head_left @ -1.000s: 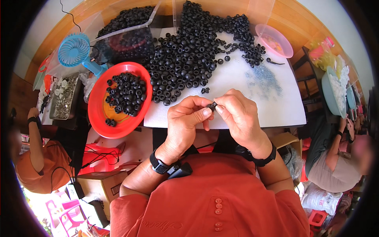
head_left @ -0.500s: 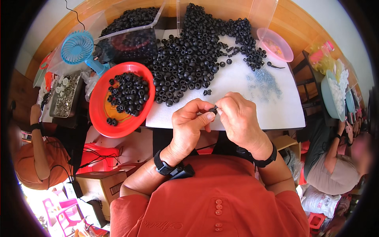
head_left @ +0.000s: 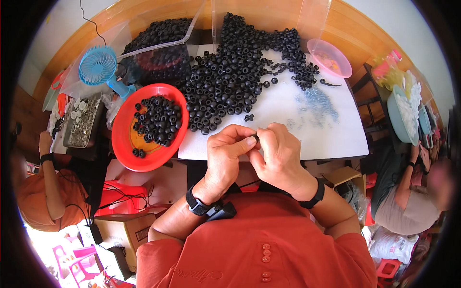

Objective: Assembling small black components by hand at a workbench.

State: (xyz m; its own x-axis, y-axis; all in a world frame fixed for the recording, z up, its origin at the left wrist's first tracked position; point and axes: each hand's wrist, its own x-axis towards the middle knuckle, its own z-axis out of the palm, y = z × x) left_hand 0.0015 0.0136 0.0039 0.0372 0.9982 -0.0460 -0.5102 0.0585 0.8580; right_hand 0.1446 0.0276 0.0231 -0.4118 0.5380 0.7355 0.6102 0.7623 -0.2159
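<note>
Centrally, the left hand (head_left: 229,150) and the right hand (head_left: 279,152) meet fingertip to fingertip over the near edge of the white tabletop (head_left: 317,134). Both hands are closed narrowly on one small black ring (head_left: 256,139), pinched between thumbs and forefingers and mostly hidden by them; its exact shape cannot be told. Each wrist carries a black band.

Beyond the hands, a large heap of black rings (head_left: 235,72) spreads across the tabletop, with a few stray rings just in front of the left hand's knuckles. To the left of the heap, a red round bowl (head_left: 126,144) overhangs the tabletop's left edge and holds a smaller batch of the same rings. Behind the bowl stands a blue handheld fan (head_left: 98,67), beside a clear plastic bin (head_left: 163,48) filled with more rings. Right of the heap lies a scatter of small pale blue clear pieces (head_left: 314,103), and a pink bowl (head_left: 331,57) sits at the far right corner. A tray of small metal parts (head_left: 82,122) lies further left, off the tabletop. Other seated persons are visible at the left and right margins.
</note>
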